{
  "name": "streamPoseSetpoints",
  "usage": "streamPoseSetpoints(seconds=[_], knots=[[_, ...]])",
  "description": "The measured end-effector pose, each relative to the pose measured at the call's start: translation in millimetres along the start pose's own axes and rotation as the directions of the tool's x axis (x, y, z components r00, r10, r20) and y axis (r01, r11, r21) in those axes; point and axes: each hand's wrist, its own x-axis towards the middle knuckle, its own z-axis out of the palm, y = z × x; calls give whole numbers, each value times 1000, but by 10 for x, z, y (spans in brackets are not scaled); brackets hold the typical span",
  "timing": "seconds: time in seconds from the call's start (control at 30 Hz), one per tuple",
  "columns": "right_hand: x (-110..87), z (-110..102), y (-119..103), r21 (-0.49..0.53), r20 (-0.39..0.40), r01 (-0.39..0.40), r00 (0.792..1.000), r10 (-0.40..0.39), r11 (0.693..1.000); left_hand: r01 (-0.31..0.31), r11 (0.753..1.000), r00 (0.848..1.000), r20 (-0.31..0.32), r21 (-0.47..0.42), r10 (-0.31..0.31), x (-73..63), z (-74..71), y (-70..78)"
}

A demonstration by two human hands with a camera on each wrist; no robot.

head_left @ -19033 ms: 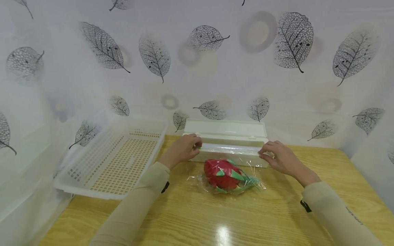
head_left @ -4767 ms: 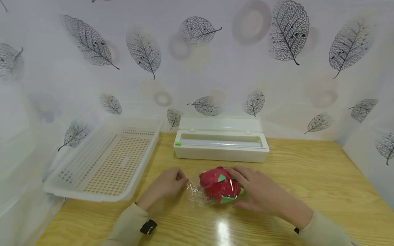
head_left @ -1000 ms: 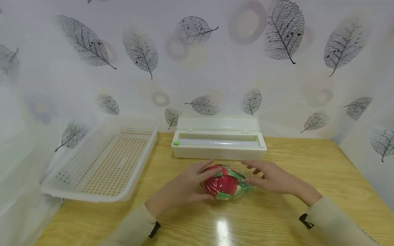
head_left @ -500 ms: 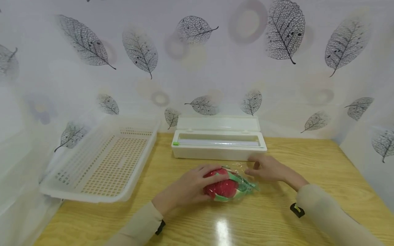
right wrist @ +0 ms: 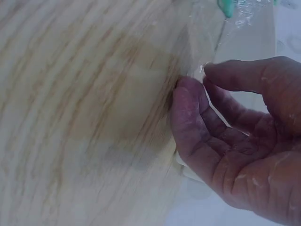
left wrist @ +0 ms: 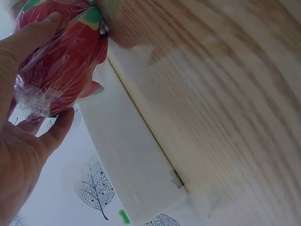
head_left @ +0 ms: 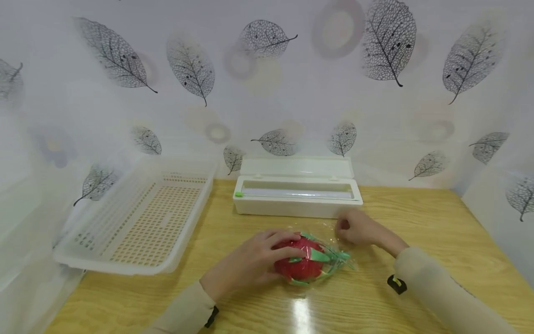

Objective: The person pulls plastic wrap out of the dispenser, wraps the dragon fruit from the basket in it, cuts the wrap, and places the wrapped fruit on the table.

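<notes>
A red dragon fruit (head_left: pixel 298 268) with green scales lies on its side on the table, wrapped in clear cling film (left wrist: pixel 35 101). My left hand (head_left: pixel 248 260) grips its left end, fingers over the top; in the left wrist view the thumb and fingers curl around the wrapped fruit. At the other end, my right hand (head_left: pixel 359 228) pinches a loose edge of the film (right wrist: pixel 200 44) between thumb and fingertips. Behind the fruit stands a white cling film dispenser (head_left: pixel 292 208), its lid (head_left: pixel 296 167) raised and the film roll (head_left: pixel 296 193) visible inside.
A white perforated plastic basket (head_left: pixel 164 266) stands on the left with nothing in it. The green slider (head_left: pixel 238 194) sits at the dispenser's left end. A leaf-patterned curtain (head_left: pixel 267 93) borders the wooden table (head_left: pixel 417 278) at the back and sides.
The dispenser, held at both ends earlier, was let go and the fruit became more closely wrapped. In the last second my left hand closed around the fruit; the right took the film edge.
</notes>
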Motion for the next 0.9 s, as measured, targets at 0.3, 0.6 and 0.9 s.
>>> streamPoseSetpoints(seconds=[0.3,0.6,0.9], knots=[[-181,-77,-18,158,130,-320,945,302,934,-14,1000,1000,-1,6,14,13,11,1],[-141,-26,35,332,268,-344,927,262,878,-34,999,999,-27,4,34,33,18,-4],[-72,47,186,743,311,-311,945,106,592,-24,1000,1000,-21,-21,23,41,7,-21]])
